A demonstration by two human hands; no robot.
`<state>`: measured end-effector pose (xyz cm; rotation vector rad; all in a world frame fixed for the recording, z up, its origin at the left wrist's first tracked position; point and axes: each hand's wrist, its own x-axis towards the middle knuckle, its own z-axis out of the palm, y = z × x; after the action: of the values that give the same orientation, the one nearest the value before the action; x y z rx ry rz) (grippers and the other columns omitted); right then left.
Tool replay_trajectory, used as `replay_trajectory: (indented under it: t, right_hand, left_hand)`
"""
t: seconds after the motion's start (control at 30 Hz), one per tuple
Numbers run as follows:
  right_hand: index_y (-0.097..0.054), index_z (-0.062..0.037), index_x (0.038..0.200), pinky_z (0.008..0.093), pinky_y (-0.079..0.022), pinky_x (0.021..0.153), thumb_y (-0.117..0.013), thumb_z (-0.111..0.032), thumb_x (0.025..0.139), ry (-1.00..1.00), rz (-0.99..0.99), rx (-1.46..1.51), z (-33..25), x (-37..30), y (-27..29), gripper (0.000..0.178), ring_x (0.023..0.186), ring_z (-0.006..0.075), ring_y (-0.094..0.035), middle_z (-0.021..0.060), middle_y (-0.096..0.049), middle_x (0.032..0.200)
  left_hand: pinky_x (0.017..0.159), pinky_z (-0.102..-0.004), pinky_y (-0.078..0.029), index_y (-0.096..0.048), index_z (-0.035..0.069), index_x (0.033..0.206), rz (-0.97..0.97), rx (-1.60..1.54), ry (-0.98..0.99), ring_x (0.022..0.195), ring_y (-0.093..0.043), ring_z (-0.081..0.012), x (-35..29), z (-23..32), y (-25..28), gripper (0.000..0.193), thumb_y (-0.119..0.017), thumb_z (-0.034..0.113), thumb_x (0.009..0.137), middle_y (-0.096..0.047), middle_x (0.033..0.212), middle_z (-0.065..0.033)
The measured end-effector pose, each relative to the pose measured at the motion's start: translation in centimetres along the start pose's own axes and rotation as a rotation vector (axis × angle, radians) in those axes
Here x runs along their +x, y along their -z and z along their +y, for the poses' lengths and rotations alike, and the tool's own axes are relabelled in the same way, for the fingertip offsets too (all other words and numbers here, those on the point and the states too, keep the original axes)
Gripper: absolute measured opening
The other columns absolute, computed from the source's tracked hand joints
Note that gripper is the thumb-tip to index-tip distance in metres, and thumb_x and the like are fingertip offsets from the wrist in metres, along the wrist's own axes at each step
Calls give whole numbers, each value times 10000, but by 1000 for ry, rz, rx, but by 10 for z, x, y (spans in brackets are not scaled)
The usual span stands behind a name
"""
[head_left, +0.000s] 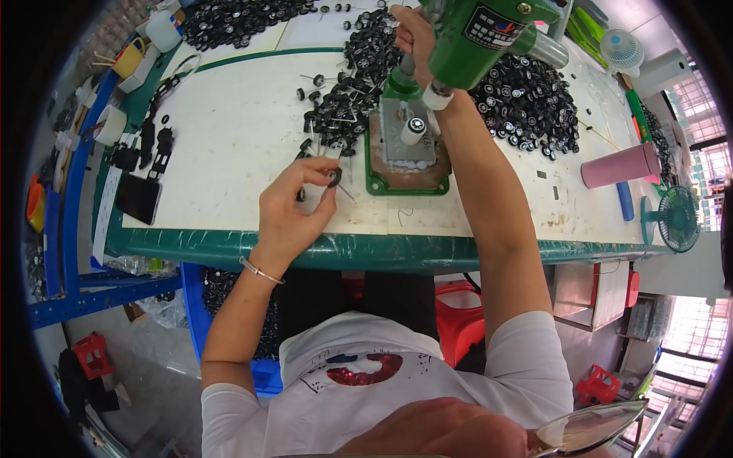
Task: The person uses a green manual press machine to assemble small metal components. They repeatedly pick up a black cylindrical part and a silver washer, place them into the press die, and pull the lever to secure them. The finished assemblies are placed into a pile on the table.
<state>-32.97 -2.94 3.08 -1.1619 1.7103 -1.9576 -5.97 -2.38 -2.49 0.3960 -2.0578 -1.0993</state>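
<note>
1. Clearly, our left hand (294,210) holds a black wheel (334,177) in a narrow pinch of thumb and index finger, its thin axle (347,193) jutting out to the right; if the pinch slackens, we could drop it.
2. Just beyond that hand lie loose wheels (328,114) with axles; we could lose a dropped one among these look-alikes.
3. To its right, a white cylinder (413,133) stands on the grey plate (395,153) of the green press (473,46); a careless sweep of the hand could knock it.
4. Farther off, our right hand (414,38) curls beside the press, partly hidden; we cannot tell whether it grips anything.
5. Right of that hand spreads a wheel pile (523,99); our forearm could scatter it by brushing past.
</note>
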Motion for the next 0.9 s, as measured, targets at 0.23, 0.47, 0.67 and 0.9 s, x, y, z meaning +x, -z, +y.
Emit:
replay_trajectory:
  t: [0.23, 0.47, 0.67, 0.9]
  right_hand:
    - [-619, -30, 1100, 285, -437, 818, -695, -261, 849, 63, 19, -169, 10, -27, 33, 350, 882, 128, -586, 49, -649, 995]
    - [-616, -8, 1156, 271, -480, 810, -673, -160, 867, -148, 132, -257, -16, -138, 109, 331, 886, 122, -605, 59, -640, 1032]
    - [-660, -14, 1067, 243, -477, 710, -653, -142, 888, -253, 131, -189, -33, -193, 140, 220, 752, 100, -589, 40, -651, 899]
    - [-661, -2, 1031, 242, -475, 680, -636, -131, 899, -182, 90, -111, -64, -181, 136, 187, 723, 96, -586, 36, -640, 849]
  left_hand:
    - [826, -268, -465, -549, 17, 910, 40, -210, 81, 852, -569, -115, 10, -4, 14, 190, -659, -76, 786, -653, 1062, -132]
    - [738, -203, -459, -652, 8, 959, 21, -362, 226, 787, -566, -53, -18, 6, 21, 160, -680, -5, 802, -637, 892, -3]
    - [727, -196, -475, -650, -7, 988, -152, -336, 479, 728, -592, -66, -22, -5, 22, 161, -648, -5, 827, -652, 875, -16]
    - [811, -228, -509, -608, -16, 1192, -120, -558, 288, 896, -623, -98, 32, 8, -11, 370, -640, -62, 826, -637, 1031, -42]
